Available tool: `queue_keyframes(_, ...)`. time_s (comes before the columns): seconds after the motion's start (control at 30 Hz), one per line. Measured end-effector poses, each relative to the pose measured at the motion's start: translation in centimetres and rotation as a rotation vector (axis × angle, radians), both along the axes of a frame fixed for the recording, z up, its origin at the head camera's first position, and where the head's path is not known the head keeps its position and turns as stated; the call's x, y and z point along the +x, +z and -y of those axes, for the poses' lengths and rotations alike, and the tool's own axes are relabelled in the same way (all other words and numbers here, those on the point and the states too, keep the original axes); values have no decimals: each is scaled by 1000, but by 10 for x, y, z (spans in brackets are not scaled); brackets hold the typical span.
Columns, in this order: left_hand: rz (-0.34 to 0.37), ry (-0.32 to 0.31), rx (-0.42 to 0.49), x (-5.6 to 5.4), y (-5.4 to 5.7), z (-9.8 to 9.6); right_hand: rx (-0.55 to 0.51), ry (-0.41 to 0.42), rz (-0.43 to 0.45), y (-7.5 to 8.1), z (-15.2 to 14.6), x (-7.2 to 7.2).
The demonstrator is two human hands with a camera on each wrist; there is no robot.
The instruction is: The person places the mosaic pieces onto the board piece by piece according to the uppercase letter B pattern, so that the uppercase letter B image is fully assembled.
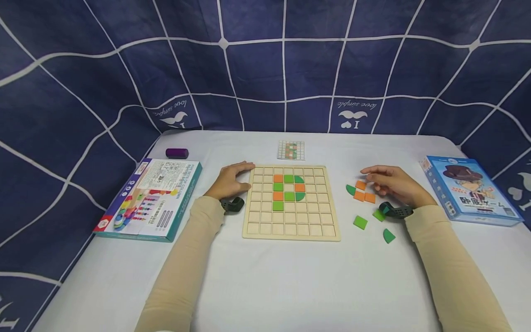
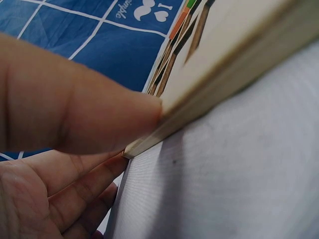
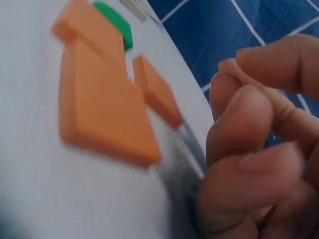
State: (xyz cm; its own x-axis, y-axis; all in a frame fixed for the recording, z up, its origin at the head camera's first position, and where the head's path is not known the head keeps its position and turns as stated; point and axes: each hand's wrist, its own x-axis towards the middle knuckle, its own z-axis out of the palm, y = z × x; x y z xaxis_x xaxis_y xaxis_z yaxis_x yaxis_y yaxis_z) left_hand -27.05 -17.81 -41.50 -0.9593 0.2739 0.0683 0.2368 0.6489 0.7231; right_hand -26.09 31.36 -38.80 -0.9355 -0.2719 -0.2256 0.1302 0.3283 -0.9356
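Observation:
A wooden grid board (image 1: 291,230) lies flat, with orange squares, green squares (image 1: 278,206) and dark green quarter-round tiles set in its cells. My left hand (image 1: 230,181) is at the board's far left corner; the thumb (image 2: 99,109) touches the side edge while the other fingers stretch past the corner. To the right, my right hand (image 1: 396,182) hovers with loosely bent fingers and nothing visible in them. Just left of its fingertips lie three orange square tiles (image 3: 104,99) and a dark green quarter-round tile (image 3: 115,22). Nearer me are green square tiles (image 1: 360,222) and another quarter-round tile (image 1: 388,236).
A small pattern card (image 1: 291,150) lies behind the board. At the left are a flat game box (image 1: 153,198) and a purple cylinder (image 1: 177,153). A blue game box (image 1: 473,189) stands right of my right hand. Dark blue checked cloth (image 1: 257,69) hangs behind the white table.

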Motion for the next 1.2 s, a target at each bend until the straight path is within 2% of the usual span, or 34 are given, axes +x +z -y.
queue_keyframes(0.17,-3,-3,0,-1,1,0,33,5,-15,-5,-6,0)
queue_keyframes(0.47,-6,-10,8,0,3,0,248,93,-111,-9,3,-4)
queue_keyframes(0.77,-7,-11,3,0,3,0,313,129,-147,-9,7,-5)
queue_keyframes(0.93,-10,-9,5,0,3,0,341,106,-159,-10,7,-7)
queue_keyframes(1.2,5,2,14,1,2,-1,350,32,-72,-7,8,-6)
